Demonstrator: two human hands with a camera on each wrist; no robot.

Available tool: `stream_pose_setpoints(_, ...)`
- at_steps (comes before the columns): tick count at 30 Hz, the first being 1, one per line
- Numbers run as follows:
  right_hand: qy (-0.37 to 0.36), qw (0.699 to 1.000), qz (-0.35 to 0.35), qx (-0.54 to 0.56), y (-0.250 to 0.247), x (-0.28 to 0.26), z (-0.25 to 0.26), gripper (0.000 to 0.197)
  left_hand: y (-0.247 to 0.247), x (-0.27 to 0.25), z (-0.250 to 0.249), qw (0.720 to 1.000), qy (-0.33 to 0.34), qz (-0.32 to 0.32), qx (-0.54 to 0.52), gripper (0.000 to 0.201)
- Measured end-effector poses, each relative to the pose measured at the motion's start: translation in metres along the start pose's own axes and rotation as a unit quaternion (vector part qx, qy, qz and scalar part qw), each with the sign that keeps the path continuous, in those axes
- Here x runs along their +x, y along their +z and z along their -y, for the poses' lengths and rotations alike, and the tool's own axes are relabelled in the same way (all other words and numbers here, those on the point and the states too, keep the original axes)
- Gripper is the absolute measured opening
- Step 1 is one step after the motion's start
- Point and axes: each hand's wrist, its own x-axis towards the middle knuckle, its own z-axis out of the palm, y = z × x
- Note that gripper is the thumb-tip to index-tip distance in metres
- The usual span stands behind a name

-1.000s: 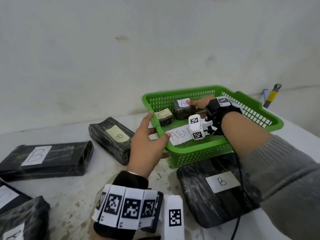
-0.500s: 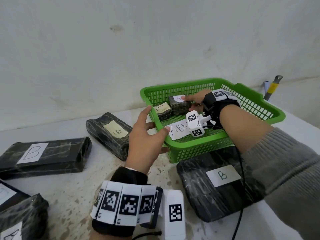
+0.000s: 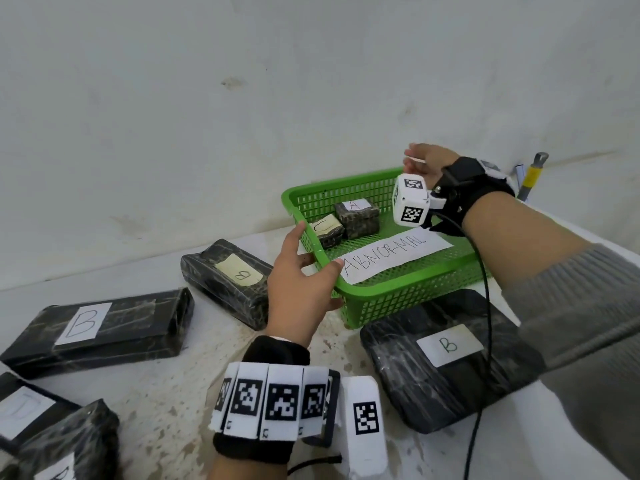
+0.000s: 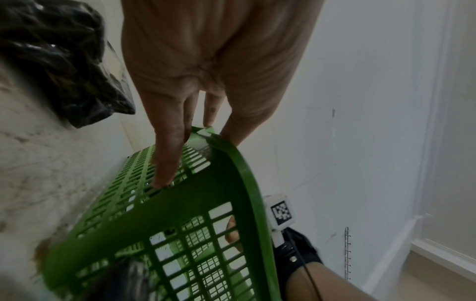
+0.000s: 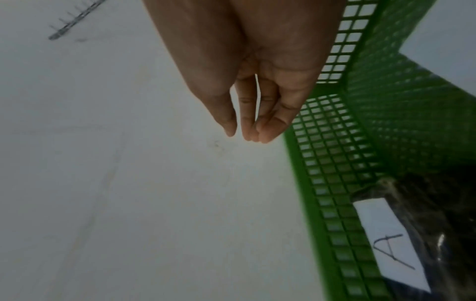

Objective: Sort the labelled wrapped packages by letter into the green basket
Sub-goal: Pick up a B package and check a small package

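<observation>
Green plastic mesh forms the basket [image 3: 398,299], which sits on the speckled white table [image 3: 156,386] against the wall, with an "ABNORMAL" paper sheet [image 3: 391,254] on its floor. Around it lie the large black-wrapped packages: a B package [image 3: 446,358] just in front, a long B package [image 3: 97,327] well to the left, and another B package [image 3: 228,275] beside the left wall of the basket. None of these looks due for the basket. Inside, at the far left corner, the small A package [image 3: 356,216] now rests next to the C package [image 3: 327,230]. The right hand [image 3: 426,161], which a second ago lay on the A package, has lifted clear above the far rim, fingers loosely together and carrying nothing, so that package counts as delivered. The left hand [image 3: 301,289] keeps steadying the near-left rim, thumb inside, straight fingers along the outside wall.
</observation>
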Motion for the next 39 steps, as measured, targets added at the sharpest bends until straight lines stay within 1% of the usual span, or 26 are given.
stream_pose_setpoints(2,-0.009,1.0,0.004,-0.008,0.004,-0.014,0.013,0.026,0.001,0.0,0.001,1.0,-0.004,-0.005,0.012,0.067)
stream_pose_setpoints(5,0.011,0.997,0.054,-0.052,0.014,-0.054,0.022,0.024,0.002,-0.006,0.0,0.998,0.01,-0.015,0.064,0.067)
stream_pose_setpoints(7,0.02,0.992,0.092,-0.09,0.024,-0.084,0.013,0.021,0.001,-0.011,-0.005,0.994,0.026,-0.016,0.107,0.069)
stream_pose_setpoints(9,-0.003,0.983,0.114,-0.142,0.035,-0.116,-0.001,0.021,-0.007,-0.021,-0.015,0.99,0.02,-0.01,0.141,0.072)
stream_pose_setpoints(10,-0.024,0.979,0.125,-0.161,0.039,-0.132,-0.009,0.021,-0.014,-0.027,-0.019,0.986,0.015,-0.013,0.163,0.07)
stream_pose_setpoints(12,-0.054,0.97,0.159,-0.173,0.049,-0.164,-0.022,0.023,-0.035,-0.043,-0.033,0.979,0.017,-0.037,0.197,0.056)
stream_pose_setpoints(15,-0.055,0.961,0.209,-0.174,0.064,-0.199,-0.043,0.023,-0.074,-0.072,-0.049,0.969,0.023,-0.062,0.238,0.026)
stream_pose_setpoints(17,-0.047,0.949,0.235,-0.206,0.077,-0.213,-0.062,0.02,-0.1,-0.091,-0.056,0.957,0.027,-0.079,0.277,0.026)
stream_pose_setpoints(18,-0.054,0.943,0.237,-0.229,0.086,-0.217,-0.073,0.019,-0.112,-0.102,-0.059,0.951,0.03,-0.089,0.294,0.027)
stream_pose_setpoints(20,-0.091,0.926,0.211,-0.3,0.101,-0.218,-0.098,0.015,-0.131,-0.117,-0.062,0.944,0.029,-0.103,0.311,0.026)
stream_pose_setpoints(21,-0.111,0.915,0.192,-0.338,0.108,-0.219,-0.111,0.023,-0.141,-0.124,-0.063,0.943,0.025,-0.108,0.314,0.026)
stream_pose_setpoints(24,-0.117,0.892,0.125,-0.419,0.121,-0.219,-0.135,0.069,-0.165,-0.137,-0.064,0.944,0.014,-0.111,0.311,0.023)
stream_pose_setpoints(25,-0.122,0.874,0.11,-0.457,0.124,-0.217,-0.14,0.079,-0.171,-0.14,-0.064,0.947,0.012,-0.113,0.3,0.021)
stream_pose_setpoints(26,-0.124,0.847,0.093,-0.509,0.127,-0.214,-0.143,0.086,-0.178,-0.143,-0.066,0.951,0.009,-0.114,0.285,0.021)
stream_pose_setpoints(27,-0.126,0.812,0.082,-0.564,0.129,-0.21,-0.145,0.091,-0.183,-0.145,-0.067,0.954,0.005,-0.117,0.274,0.02)
stream_pose_setpoints(28,-0.123,0.784,0.071,-0.604,0.132,-0.207,-0.146,0.094,-0.189,-0.147,-0.068,0.956,0.002,-0.118,0.27,0.019)
stream_pose_setpoints(29,-0.116,0.766,0.061,-0.629,0.133,-0.204,-0.146,0.095,-0.193,-0.148,-0.067,0.956,0.0,-0.119,0.268,0.018)
stream_pose_setpoints(31,-0.11,0.751,0.045,-0.649,0.134,-0.199,-0.144,0.089,-0.2,-0.149,-0.068,0.959,-0.002,-0.121,0.255,0.014)
stream_pose_setpoints(33,-0.113,0.752,0.054,-0.647,0.132,-0.198,-0.141,0.072,-0.203,-0.148,-0.068,0.965,-0.005,-0.122,0.232,0.012)
stream_pose_setpoints(35,-0.104,0.765,0.081,-0.63,0.127,-0.199,-0.14,0.059,-0.202,-0.147,-0.067,0.97,-0.011,-0.122,0.21,0.015)
stream_pose_setpoints(36,-0.095,0.782,0.09,-0.61,0.124,-0.201,-0.141,0.057,-0.199,-0.147,-0.067,0.973,-0.014,-0.122,0.196,0.018)
stream_pose_setpoints(39,-0.096,0.859,0.117,-0.49,0.114,-0.22,-0.136,0.063,-0.189,-0.149,-0.067,0.982,-0.025,-0.123,0.144,0.033)
